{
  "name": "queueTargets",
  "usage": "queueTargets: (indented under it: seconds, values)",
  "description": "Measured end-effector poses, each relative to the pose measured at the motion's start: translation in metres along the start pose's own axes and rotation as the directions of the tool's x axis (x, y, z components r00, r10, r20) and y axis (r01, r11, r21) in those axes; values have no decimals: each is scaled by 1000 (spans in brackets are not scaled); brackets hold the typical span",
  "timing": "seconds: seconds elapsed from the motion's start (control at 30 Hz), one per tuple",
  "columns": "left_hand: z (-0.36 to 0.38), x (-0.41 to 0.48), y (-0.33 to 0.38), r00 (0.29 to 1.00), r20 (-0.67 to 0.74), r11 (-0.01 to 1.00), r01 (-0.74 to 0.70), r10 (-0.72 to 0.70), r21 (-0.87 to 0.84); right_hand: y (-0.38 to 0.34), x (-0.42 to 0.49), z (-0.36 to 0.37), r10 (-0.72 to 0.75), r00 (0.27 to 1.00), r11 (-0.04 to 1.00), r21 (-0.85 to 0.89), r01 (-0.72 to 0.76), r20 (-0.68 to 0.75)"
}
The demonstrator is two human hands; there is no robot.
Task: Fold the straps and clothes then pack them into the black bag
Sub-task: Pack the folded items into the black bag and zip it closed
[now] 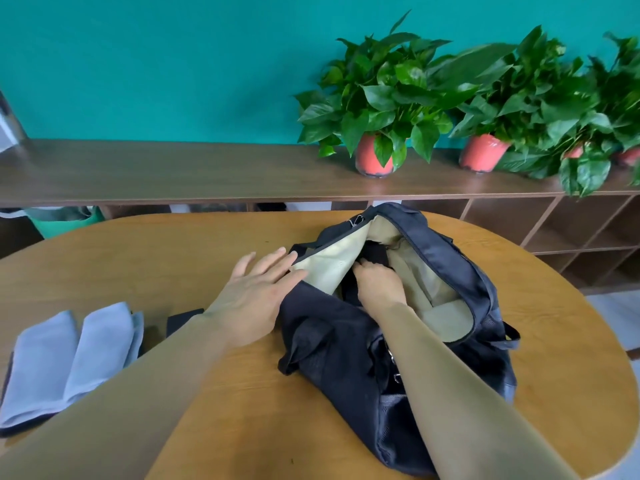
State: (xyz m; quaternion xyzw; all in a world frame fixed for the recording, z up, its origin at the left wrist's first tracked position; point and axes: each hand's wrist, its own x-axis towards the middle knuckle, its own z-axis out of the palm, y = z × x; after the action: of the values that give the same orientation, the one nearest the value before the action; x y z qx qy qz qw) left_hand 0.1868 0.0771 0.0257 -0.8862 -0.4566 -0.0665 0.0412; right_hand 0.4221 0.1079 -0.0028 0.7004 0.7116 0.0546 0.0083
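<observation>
A black bag [460, 268] with a beige lining lies unzipped on the wooden table [180, 258]. My right hand [377, 280] is inside its opening, fingers curled on a folded black item [375, 253] that sits in the bag. My left hand [258, 292] lies flat with straight fingers against the bag's left flap, holding it back. At the table's near left lies a folded light-blue garment [69, 355] on something dark. A black strap piece [183, 320] shows just beyond my left forearm.
Behind the table runs a long brown shelf unit [173, 171] with several potted plants [375, 109] in red pots at the right. A green bin [65, 218] stands at the far left below the shelf. The table's rounded edge curves down the right.
</observation>
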Motion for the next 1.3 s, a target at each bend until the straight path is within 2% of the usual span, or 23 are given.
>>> queueTargets:
  seconds: [0.13, 0.43, 0.53, 0.6, 0.63, 0.77, 0.87, 1.03, 1.3]
  values:
    - [-12, -8, -1, 1000, 15, 999, 6, -7, 51, 5, -12, -16, -7, 1000, 1000, 0, 7, 23]
    - [-34, -65, -13, 990, 61, 988, 124, -130, 89, -20, -71, -59, -49, 982, 994, -110, 29, -182]
    - [-36, -92, -28, 974, 85, 976, 201, -208, 83, -47, -83, -62, -146, 926, 980, -181, 86, -348]
    - [-38, -110, -41, 963, 89, 965, 247, -255, 90, -72, -84, -60, -222, 855, 973, -157, 167, -468]
    - [-39, -118, -48, 957, 93, 959, 265, -274, 97, -87, -83, -58, -258, 839, 966, -133, 221, -479]
    - [-38, -144, -70, 943, 102, 945, 307, -318, 111, -143, -79, -43, -400, 827, 912, -82, 402, -395]
    - [-32, -157, -82, 936, 113, 939, 318, -332, 131, -175, -76, -29, -487, 853, 872, -159, 463, -188]
    - [-21, -162, -94, 930, 150, 940, 320, -335, 115, -196, -69, -13, -428, 902, 858, -288, 425, 56]
    - [-14, -153, -93, 938, 166, 952, 293, -304, 89, -205, -67, -9, -434, 900, 897, -76, 435, 32]
